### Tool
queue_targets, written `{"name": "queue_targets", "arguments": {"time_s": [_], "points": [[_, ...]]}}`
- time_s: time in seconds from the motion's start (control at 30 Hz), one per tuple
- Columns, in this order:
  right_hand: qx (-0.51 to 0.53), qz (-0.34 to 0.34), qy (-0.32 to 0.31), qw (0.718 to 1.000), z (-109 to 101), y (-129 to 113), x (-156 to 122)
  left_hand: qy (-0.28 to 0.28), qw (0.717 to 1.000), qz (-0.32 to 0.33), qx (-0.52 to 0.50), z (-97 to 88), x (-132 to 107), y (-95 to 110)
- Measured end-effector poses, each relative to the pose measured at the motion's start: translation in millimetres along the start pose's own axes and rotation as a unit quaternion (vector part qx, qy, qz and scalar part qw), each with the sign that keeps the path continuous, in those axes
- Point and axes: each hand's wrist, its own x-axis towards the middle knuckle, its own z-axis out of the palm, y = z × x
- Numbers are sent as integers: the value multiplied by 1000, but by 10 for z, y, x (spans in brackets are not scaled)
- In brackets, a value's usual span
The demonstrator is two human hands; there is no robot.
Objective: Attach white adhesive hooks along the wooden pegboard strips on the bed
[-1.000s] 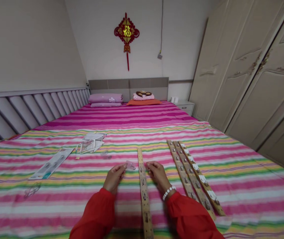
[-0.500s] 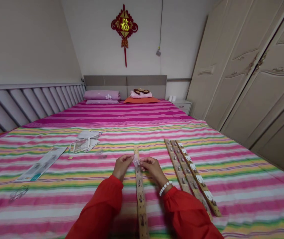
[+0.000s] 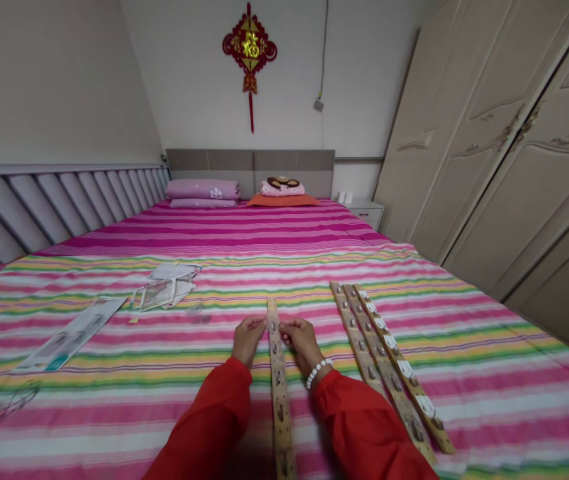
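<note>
A long wooden strip (image 3: 278, 383) with several metal clips along it lies lengthwise in front of me on the striped sheet. At its left edge near the far end is my left hand (image 3: 248, 339), thumb and fingers pinched together. My right hand (image 3: 302, 339), with a white bead bracelet at the wrist, pinches at the right edge, beside a metal clip (image 3: 273, 327). Whatever is between the fingertips is too small to make out. To the right, several similar strips lie side by side; the outermost strip (image 3: 404, 370) carries white pieces at its clips.
On the left lie a clear package with metal pieces (image 3: 72, 337), a pile of plastic bags (image 3: 172, 287), small clear bits (image 3: 198, 313) and a thin wire-like loop (image 3: 18, 399). Folded bedding (image 3: 203, 190) rests by the headboard (image 3: 209, 162). A railing (image 3: 69, 207) borders the bed's left side.
The small translucent piece seen between my hands over the strip no longer shows there. My hands stay near the strip's far end, and the view has shifted slightly.
</note>
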Motion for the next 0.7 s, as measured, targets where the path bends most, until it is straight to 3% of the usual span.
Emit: {"name": "queue_targets", "arguments": {"time_s": [0.2, 0.47, 0.7], "points": [[11, 0, 40, 999, -5, 86, 23, 9, 1000, -16, 18, -18, 70, -157], [35, -4, 59, 998, -1, 141, 18, -1, 997, -71, 19, 41, 34, -57], [30, -16, 65, 997, 0, 218, 54, -19, 995, -89, 32, 35, 85, -110]]}}
